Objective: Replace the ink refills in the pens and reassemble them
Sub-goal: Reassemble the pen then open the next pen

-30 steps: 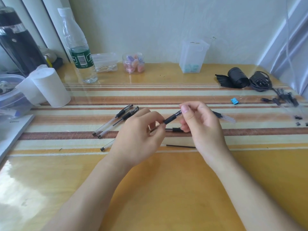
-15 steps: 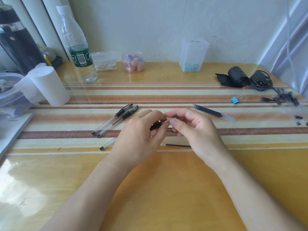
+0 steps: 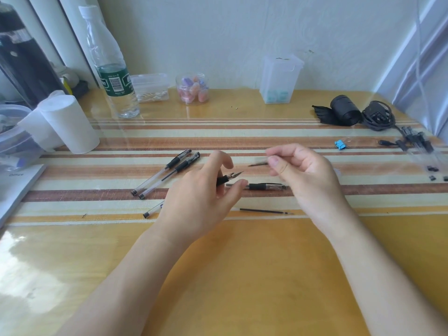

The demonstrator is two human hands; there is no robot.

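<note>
Parting since before, left grip clasps the pen, right grip pinches a blurred tip; refill lies nearer.

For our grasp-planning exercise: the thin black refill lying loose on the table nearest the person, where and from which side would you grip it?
Pinch the loose refill at its middle from straight above, thumb on the near side, forefinger on the far. It lies flat, running left to right, too thin to wrap; its finer end seems to point right, so probably avoid that.
</note>
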